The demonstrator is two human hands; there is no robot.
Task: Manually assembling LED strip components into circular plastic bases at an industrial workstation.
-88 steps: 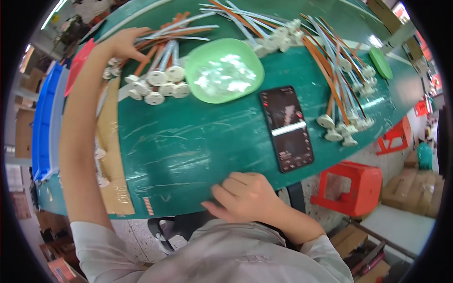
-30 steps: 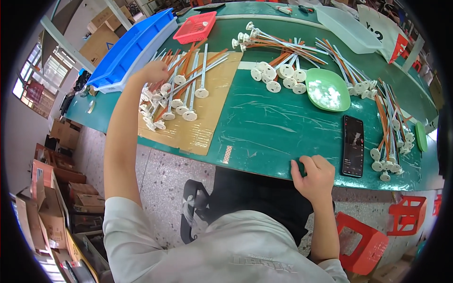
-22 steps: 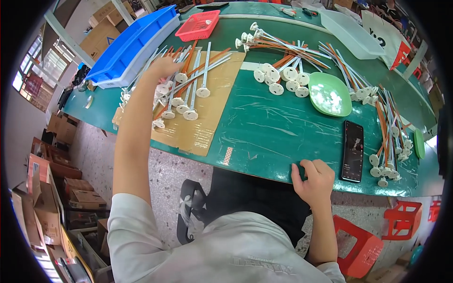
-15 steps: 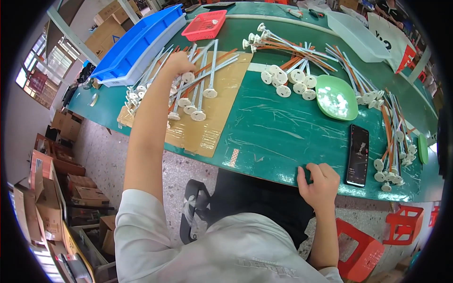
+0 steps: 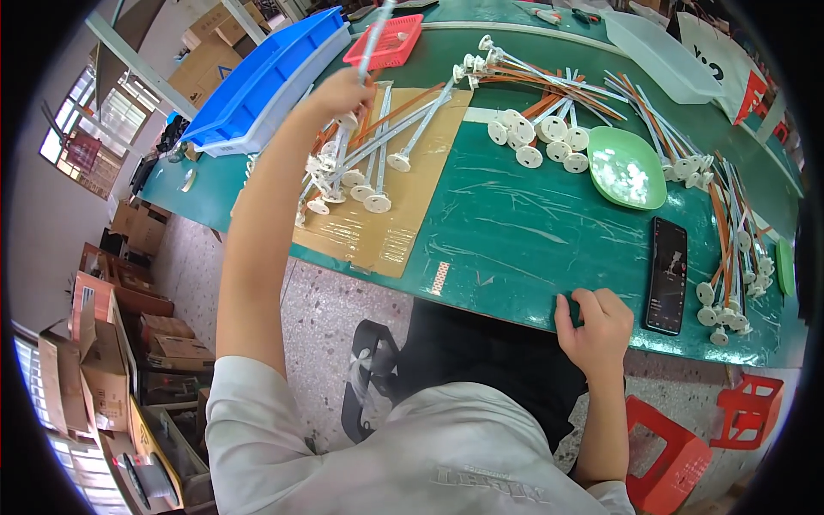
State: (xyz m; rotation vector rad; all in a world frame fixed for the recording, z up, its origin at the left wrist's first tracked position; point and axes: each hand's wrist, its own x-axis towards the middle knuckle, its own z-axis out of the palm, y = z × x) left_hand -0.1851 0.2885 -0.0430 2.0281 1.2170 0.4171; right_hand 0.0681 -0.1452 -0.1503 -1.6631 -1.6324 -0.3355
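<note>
My left hand (image 5: 336,96) is closed around a pale grey rod (image 5: 375,39), which points up and away. Just below the fist, a white round end piece (image 5: 346,121) shows. Under and beside that hand, more grey and orange rods with white disc ends (image 5: 378,202) lie on a brown cardboard sheet (image 5: 410,206). My right hand (image 5: 598,330) rests at the table's near edge, its fingers loosely curled and its thumb apart; nothing shows in it. Close to its right lies a black phone (image 5: 667,276) with a lit screen.
Bunches of similar rods (image 5: 558,153) lie across the green table (image 5: 506,232). A light green bowl (image 5: 627,169) holds small white pieces. Farther back are a blue tray (image 5: 266,81), a red basket (image 5: 388,43) and a clear bin (image 5: 665,60). Red stools (image 5: 669,455) stand at the right.
My left hand has risen from the pile, and a grey rod now sticks up from it. My right hand stays at the table edge. The whole view has shifted slightly.
</note>
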